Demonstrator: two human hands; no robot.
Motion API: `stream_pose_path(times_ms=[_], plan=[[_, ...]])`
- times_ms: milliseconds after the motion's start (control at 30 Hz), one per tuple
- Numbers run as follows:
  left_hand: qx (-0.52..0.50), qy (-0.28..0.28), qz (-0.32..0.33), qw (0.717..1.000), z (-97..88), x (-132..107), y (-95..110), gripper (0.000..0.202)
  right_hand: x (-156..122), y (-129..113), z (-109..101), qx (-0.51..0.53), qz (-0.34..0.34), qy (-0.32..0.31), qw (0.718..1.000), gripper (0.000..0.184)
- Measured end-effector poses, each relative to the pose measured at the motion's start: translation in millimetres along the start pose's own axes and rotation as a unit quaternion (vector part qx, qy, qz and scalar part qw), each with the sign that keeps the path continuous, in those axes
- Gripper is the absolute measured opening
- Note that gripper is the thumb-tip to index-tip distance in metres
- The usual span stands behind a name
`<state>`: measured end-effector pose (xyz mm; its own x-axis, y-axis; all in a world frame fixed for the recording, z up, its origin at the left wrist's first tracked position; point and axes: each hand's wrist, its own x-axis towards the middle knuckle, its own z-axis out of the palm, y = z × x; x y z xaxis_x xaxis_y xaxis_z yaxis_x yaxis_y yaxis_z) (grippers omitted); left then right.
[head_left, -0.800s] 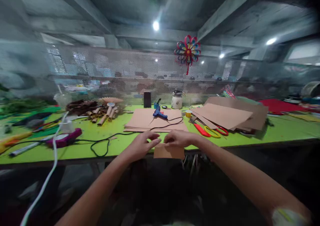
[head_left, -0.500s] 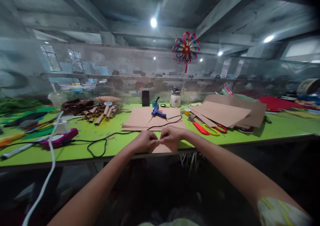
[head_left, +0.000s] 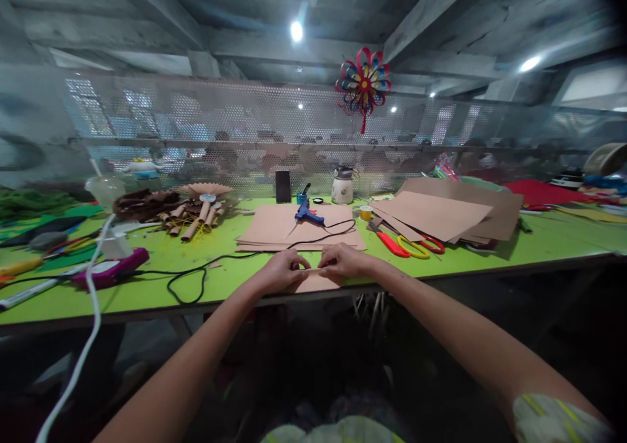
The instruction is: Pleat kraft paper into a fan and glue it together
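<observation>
The left hand [head_left: 279, 272] and right hand [head_left: 345, 260] nearly meet, fingers curled, both pinching the paper [head_left: 318, 283] at the surface's [head_left: 228, 278] near edge. The forearms [head_left: 206, 342] angle inward. Beyond, the glue gun [head_left: 310, 215] lies on stacked sheets [head_left: 259, 229].

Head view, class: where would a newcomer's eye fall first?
Probably on the red flower, high up, right of centre. Next might come the blue glue gun on the paper stack, mid-table. Then the left grip and right grip, holding a small paper at the table's near edge.
</observation>
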<state>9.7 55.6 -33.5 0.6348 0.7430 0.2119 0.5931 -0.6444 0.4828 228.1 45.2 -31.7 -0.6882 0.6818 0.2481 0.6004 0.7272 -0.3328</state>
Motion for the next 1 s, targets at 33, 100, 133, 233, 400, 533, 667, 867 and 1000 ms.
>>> stream_pose_path(times_ms=[33, 100, 133, 233, 400, 533, 667, 867, 1000], plan=[[0.002, 0.000, 0.003, 1.000, 0.6, 2.2, 0.4, 0.025, 0.8, 0.4, 0.7, -0.004, -0.003, 0.000, 1.000, 0.021], [0.007, 0.001, 0.005, 1.000, 2.4, 6.9, 1.6, 0.024, 2.7, 1.4, 1.7, -0.014, -0.008, -0.001, 1.000, 0.023], [0.010, 0.001, 0.004, 1.000, 3.5, 9.1, 2.3, 0.024, 3.7, 1.9, 1.8, -0.021, -0.011, -0.003, 1.000, 0.024], [0.021, 0.006, 0.006, 1.000, 6.4, 13.7, 4.3, 0.025, 6.8, 2.9, 0.0, -0.046, -0.018, -0.018, 0.999, 0.025], [0.049, 0.024, 0.036, 0.998, 9.4, 15.2, 6.0, 0.020, 12.0, -2.2, -7.2, -0.104, -0.032, -0.051, 0.993, 0.020], [0.079, 0.051, 0.075, 0.993, 14.2, 11.5, 6.2, 0.018, 11.0, -12.7, -7.9, -0.155, -0.029, -0.056, 0.986, 0.017], [0.103, 0.068, 0.107, 0.987, 18.2, 6.5, 7.4, 0.019, 5.8, -21.1, -0.5, -0.205, -0.015, -0.038, 0.978, 0.023], [0.122, 0.063, 0.127, 0.982, 16.8, 3.6, 9.5, 0.020, 3.1, -19.3, 8.9, -0.241, -0.018, -0.022, 0.970, 0.025], [0.131, 0.057, 0.130, 0.981, 15.7, 3.1, 10.0, 0.021, 2.6, -16.0, 9.9, -0.244, -0.025, -0.020, 0.969, 0.023]])
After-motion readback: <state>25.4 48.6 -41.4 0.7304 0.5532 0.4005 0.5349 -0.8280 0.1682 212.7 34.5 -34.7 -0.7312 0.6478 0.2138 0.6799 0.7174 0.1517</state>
